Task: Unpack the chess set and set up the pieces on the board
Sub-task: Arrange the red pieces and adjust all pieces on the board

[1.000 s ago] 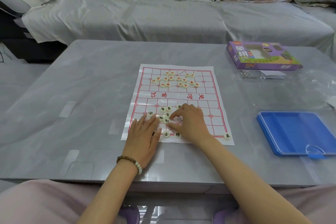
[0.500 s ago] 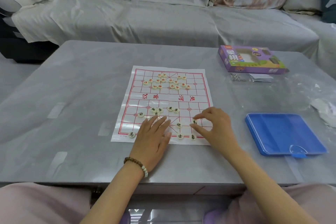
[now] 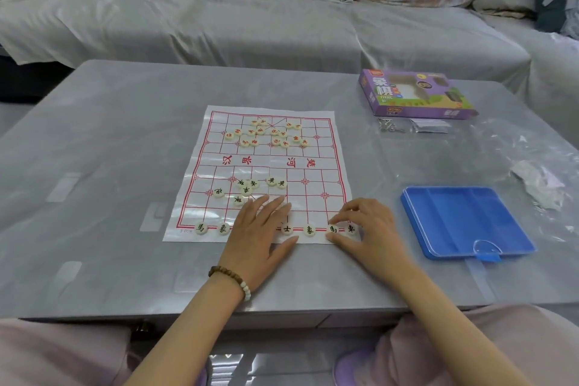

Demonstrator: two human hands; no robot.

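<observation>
Nearest, a bead bracelet (image 3: 232, 279) circles the left wrist. The left grip (image 3: 260, 229) is released, lying palm down with fingers straight on the near edge of the board (image 3: 266, 162), which is spread flat on the table (image 3: 109, 141). Just to its right, the right grip (image 3: 366, 224) pinches a black horse piece (image 3: 332, 229) between thumb and forefinger on the board's nearest line. Five more placed pieces (image 3: 310, 230) show on that line: two left of the left grip, two between the grips, one just right of the horse piece. Farther up, loose black pieces (image 3: 247, 189) cluster short of the river, and red pieces (image 3: 266, 134) crowd the far half. Right of the board lies a blue tray (image 3: 463, 222), and beyond it a purple box (image 3: 416, 94).
</observation>
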